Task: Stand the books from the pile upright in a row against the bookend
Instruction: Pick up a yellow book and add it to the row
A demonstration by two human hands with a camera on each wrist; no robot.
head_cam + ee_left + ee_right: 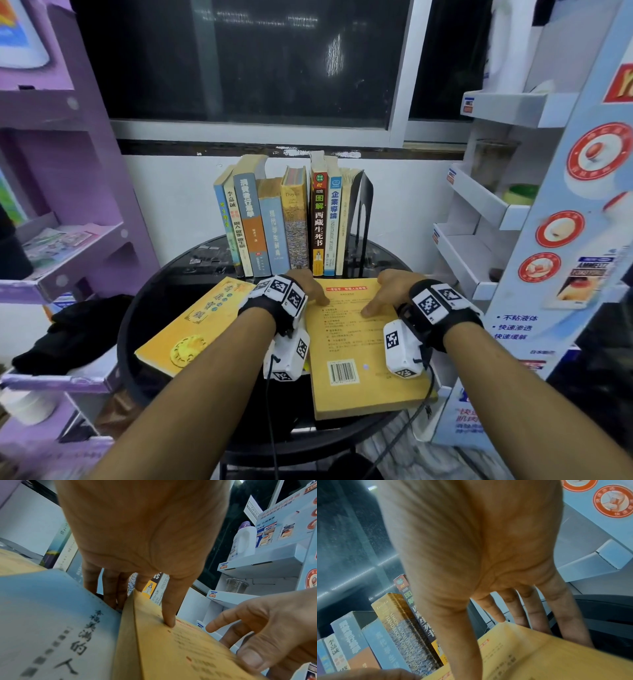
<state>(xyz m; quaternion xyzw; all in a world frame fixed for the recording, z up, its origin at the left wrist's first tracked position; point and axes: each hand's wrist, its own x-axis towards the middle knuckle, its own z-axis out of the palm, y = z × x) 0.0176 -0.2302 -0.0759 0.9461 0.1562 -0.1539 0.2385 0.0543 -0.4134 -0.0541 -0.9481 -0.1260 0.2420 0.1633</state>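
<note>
Both my hands, left hand (305,282) and right hand (390,287), pinch the yellow book (363,346), thumbs on its cover; my other fingers (537,609) curl under its far edge, hidden.

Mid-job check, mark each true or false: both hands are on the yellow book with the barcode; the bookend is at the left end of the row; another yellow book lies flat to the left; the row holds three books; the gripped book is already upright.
1. Both the left hand and right hand grip the barcode book: true.
2. The bookend stands at the row's left end: false, it is at the right end.
3. A second yellow book lies flat to the left: true.
4. The row of books holds three: false, about eight stand there.
5. The barcode book is upright: false, it lies roughly flat.
</note>
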